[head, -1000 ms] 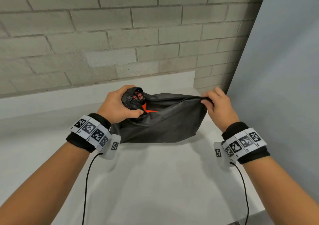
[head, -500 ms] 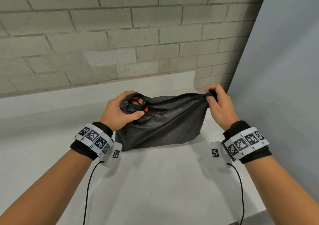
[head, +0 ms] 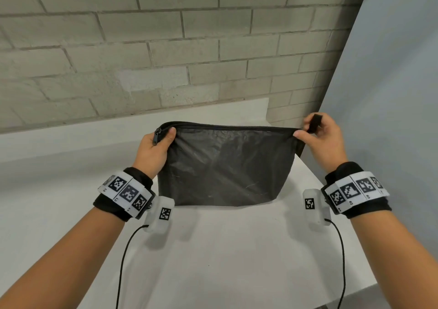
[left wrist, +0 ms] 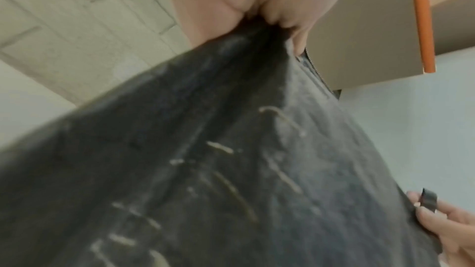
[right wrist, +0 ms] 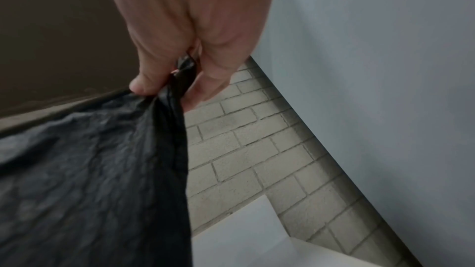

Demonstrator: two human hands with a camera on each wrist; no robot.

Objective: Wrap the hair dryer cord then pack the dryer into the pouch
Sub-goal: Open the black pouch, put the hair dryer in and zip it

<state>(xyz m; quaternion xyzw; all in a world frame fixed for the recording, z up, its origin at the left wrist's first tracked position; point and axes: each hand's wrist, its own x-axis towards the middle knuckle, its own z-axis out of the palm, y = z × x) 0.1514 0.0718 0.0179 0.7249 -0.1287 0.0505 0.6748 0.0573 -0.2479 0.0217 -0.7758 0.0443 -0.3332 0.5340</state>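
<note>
A dark grey zip pouch (head: 225, 166) hangs upright between both hands above the white table (head: 225, 249), its top edge stretched flat. My left hand (head: 154, 147) pinches the pouch's upper left corner, beside the zipper slider (head: 157, 135). My right hand (head: 322, 138) pinches the upper right corner, with a black tab (head: 315, 122) sticking up between its fingers. The left wrist view shows the pouch (left wrist: 205, 170) fabric bunched in that hand (left wrist: 257, 7). In the right wrist view the pouch (right wrist: 102, 170) corner is squeezed between thumb and fingers (right wrist: 144, 84). The hair dryer is hidden from sight.
A pale brick wall (head: 166, 47) stands close behind the table, and a grey panel (head: 391, 95) closes off the right side. The table's right edge (head: 350, 249) lies under my right wrist. Thin black cables (head: 123, 261) hang from both wrist cameras.
The pouch was slumped with the dryer's red and black end showing at its open left mouth; now both hands have lifted and pulled it taut, and the dryer no longer shows.
</note>
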